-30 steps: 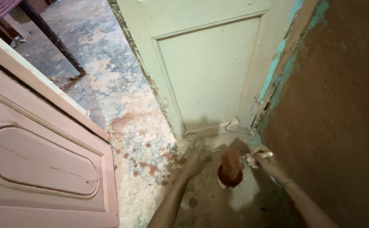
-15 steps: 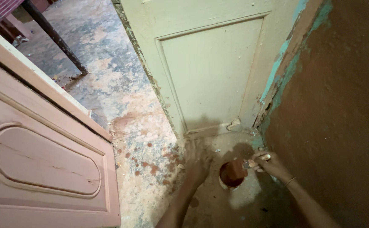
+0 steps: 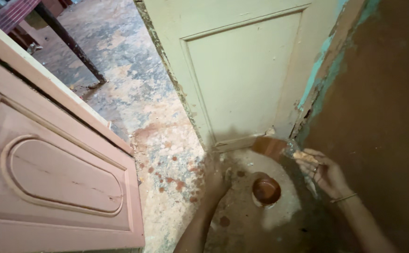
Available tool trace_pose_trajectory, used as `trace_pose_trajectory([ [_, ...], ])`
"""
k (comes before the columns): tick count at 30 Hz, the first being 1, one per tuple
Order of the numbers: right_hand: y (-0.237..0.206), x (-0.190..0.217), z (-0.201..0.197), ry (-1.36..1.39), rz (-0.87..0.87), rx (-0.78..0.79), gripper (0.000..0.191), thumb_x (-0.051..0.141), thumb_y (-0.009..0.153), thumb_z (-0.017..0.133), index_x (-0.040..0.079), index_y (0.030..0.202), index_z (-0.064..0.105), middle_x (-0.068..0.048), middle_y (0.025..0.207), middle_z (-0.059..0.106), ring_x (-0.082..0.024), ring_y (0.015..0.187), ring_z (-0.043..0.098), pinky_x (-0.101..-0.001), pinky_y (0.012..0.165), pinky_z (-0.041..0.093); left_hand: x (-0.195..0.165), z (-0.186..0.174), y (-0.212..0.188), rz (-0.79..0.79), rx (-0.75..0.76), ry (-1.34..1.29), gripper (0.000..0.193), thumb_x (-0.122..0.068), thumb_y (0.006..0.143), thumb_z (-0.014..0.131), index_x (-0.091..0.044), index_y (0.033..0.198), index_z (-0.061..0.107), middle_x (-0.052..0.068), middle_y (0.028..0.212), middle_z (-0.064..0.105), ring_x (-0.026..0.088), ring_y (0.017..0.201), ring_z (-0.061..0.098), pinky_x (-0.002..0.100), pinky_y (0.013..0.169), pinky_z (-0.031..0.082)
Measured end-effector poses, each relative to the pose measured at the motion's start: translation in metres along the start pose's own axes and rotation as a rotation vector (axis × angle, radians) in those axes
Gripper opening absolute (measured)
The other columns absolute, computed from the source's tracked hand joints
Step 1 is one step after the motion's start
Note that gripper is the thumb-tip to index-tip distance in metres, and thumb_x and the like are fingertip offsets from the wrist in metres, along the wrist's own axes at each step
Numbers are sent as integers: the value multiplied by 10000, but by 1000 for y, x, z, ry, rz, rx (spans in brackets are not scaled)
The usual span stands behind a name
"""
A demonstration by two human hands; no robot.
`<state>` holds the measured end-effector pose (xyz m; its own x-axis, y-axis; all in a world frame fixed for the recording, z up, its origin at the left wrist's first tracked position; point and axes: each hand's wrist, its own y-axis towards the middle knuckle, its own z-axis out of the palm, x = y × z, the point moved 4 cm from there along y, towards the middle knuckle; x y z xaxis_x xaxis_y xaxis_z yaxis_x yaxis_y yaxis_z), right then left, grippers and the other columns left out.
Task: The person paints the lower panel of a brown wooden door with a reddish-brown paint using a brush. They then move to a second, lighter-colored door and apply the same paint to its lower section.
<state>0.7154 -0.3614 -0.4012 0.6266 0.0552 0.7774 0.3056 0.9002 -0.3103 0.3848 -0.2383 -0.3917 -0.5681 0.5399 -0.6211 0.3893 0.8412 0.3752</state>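
Observation:
My right hand [image 3: 324, 171] grips a flat paintbrush [image 3: 279, 147] whose brown-loaded bristles are raised above and to the upper right of a small round bowl of brown paint [image 3: 266, 190] on the floor. The brush points left, close to the bottom corner of a pale green door [image 3: 242, 79]. My left hand [image 3: 215, 179] rests flat on the stained floor, fingers spread, just left of the bowl and holding nothing.
A brown-painted wall [image 3: 382, 103] rises on the right with a teal edge strip [image 3: 319, 70]. A pink panelled door [image 3: 50, 173] stands at the left. The floor [image 3: 134, 93] is mottled with paint spots. Dark furniture legs [image 3: 66, 40] are at the top left.
The brush has come up out of the bowl and moved up and to the right. My left hand has stayed on the floor.

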Motion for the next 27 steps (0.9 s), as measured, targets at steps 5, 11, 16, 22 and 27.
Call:
trace_pose_trajectory([
  [5, 0, 0, 5, 119, -55, 68, 593, 24, 902, 464, -47, 1490, 428, -253, 1444, 544, -317, 1265, 605, -390, 1069, 498, 19, -10, 1, -59, 61, 154, 793, -288, 977, 638, -63, 1615, 224, 261, 1691, 169, 491, 1545, 138, 576, 1245, 142],
  [11, 0, -2, 26, 24, -40, 169, 595, -106, 873, 482, 12, 1455, 462, -182, 1287, 577, -251, 1053, 628, -372, 897, 555, 34, -18, -5, -75, -2, 91, 834, -291, 938, 666, -41, 1600, 226, 300, 1656, 145, 506, 1506, 162, 566, 1201, 191],
  [16, 0, 8, 57, 88, -121, 160, 454, -118, 812, 411, 75, 1217, 481, -98, 1023, 591, -138, 719, 551, -279, 569, 487, 31, -20, -6, -62, -11, 161, 833, -290, 908, 662, -60, 1595, 251, 271, 1661, 181, 491, 1515, 195, 535, 1218, 219],
  [22, 6, 22, 108, -43, -202, 16, 152, 250, 1112, 389, 150, 1000, 413, 28, 712, 457, -62, 502, 331, -224, 374, 277, 7, -7, 12, 30, 14, 87, 820, -304, 946, 630, -18, 1598, 223, 295, 1668, 143, 498, 1533, 153, 554, 1234, 182],
  [27, 13, 20, 162, 68, -122, 60, 310, 334, 1117, 424, 154, 867, 464, 36, 673, 438, -74, 512, 371, -231, 413, 313, -8, 25, 27, 51, 27, 116, 814, -317, 977, 603, 17, 1601, 200, 316, 1673, 112, 503, 1547, 118, 569, 1247, 152],
])
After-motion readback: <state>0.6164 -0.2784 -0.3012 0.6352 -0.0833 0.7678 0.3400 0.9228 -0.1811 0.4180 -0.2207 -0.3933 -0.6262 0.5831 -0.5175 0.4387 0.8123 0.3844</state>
